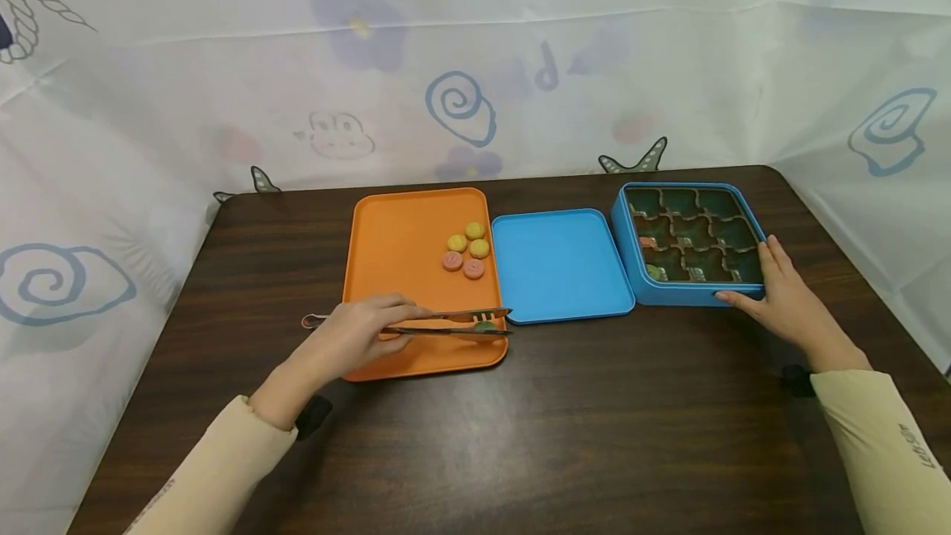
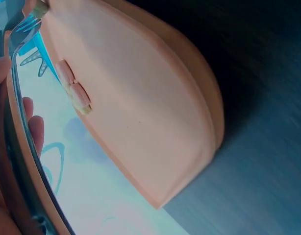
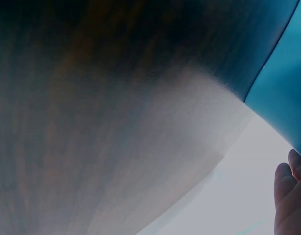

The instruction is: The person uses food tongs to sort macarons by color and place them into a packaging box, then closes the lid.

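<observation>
My left hand [image 1: 364, 324] grips metal tongs [image 1: 438, 330] low over the near part of the orange tray [image 1: 401, 246]. One tong end has fork tines, seen in the left wrist view. A small green piece [image 1: 485, 325] shows at the tines; whether it is pinched I cannot tell. Farther back on the tray lie several yellow round pieces [image 1: 479, 248] and two pink ones [image 1: 474, 269]. My right hand [image 1: 791, 308] touches the near right corner of a blue divided box [image 1: 669, 294], thumb at the front and straight fingers along the right side.
A flat blue tray or lid [image 1: 560, 267] lies between the orange tray and the box. Inside the box, an orange-pink piece [image 1: 648, 243] and a green piece [image 1: 655, 272] sit in separate left-hand compartments. A printed white curtain [image 1: 520, 122] hangs behind the dark table [image 1: 565, 428].
</observation>
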The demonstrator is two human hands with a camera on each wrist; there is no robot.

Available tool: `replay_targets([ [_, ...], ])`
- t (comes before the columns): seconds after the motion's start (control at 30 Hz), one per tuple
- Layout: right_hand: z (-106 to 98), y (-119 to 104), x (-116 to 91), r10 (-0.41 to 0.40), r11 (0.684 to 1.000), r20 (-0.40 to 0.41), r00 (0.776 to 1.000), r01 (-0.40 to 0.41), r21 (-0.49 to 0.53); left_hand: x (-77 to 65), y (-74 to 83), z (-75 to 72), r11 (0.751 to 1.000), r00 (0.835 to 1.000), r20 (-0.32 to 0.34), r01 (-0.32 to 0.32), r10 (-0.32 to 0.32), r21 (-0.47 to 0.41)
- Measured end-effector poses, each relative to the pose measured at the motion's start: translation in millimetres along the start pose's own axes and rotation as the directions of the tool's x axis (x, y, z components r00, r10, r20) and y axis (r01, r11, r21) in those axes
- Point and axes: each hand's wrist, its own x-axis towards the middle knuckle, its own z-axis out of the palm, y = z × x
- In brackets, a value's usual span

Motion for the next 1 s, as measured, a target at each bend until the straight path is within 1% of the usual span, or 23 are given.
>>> replay_targets([
  [0.13, -0.4, -0.1, -0.4, -0.012, 1.0, -0.007, 1.0, 0.012, 0.001, -1.1, -1.0, -0.1, 1.0, 0.999, 0.03, 0.012, -0.012, 0.009],
  [0.2, -0.1, 0.5, -0.7, -0.018, 1.0, -0.01, 1.0, 0.018, 0.003, -2.2, -2.0, 1.2, 1.0, 0.999, 0.032, 0.01, -0.01, 0.01],
  [0.47, 1.8, 1.7, 0.7, -0.018, 1.0, -0.015, 1.0, 0.018, -0.003, -4.8, -4.1, 5.6, 0.999, 0.999, -0.013, -0.034, 0.034, 0.013],
  [0.63, 1.7, 2.9, 0.7, -0.019, 1.0, -0.015, 1.0, 0.019, -0.003, -3.2, -3.5, 5.6, 0.999, 0.999, -0.027, -0.04, 0.041, 0.02],
  [0.83, 0.5, 2.0, 0.7, -0.014, 1.0, -0.006, 1.0, 0.014, -0.005, 2.0, -0.9, 5.4, 0.999, 0.998, -0.048, -0.027, 0.029, 0.037],
  [1.0, 0.8, 1.5, 0.8, -0.007, 1.0, -0.007, 1.0, 0.007, -0.004, 13.2, 3.6, 5.7, 0.999, 0.999, -0.048, -0.019, 0.021, 0.036],
])
